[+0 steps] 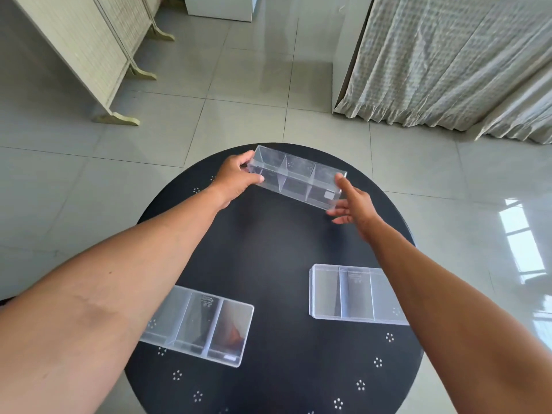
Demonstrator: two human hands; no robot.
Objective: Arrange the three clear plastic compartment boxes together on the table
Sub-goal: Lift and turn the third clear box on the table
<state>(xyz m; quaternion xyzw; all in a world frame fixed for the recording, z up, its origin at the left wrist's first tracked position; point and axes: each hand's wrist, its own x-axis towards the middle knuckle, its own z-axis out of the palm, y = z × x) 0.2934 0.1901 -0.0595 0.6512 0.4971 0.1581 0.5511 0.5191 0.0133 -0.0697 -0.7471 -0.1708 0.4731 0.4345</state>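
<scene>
Three clear plastic compartment boxes are on or over a round black table (268, 240). The far box (298, 177) is at the table's far edge, tilted. My left hand (236, 177) grips its left end, thumb on the near side. My right hand (355, 204) touches its right end with the fingers spread. A second box (206, 327) lies flat at the near left, partly hidden by my left forearm. The third box (349, 294) lies flat at the near right, its right end under my right forearm.
The table stands on a grey tiled floor. A folding screen (89, 55) stands at the far left, a white cabinet (221, 7) at the back, and a curtain (448, 61) hangs at the far right. The table's middle is bare black surface.
</scene>
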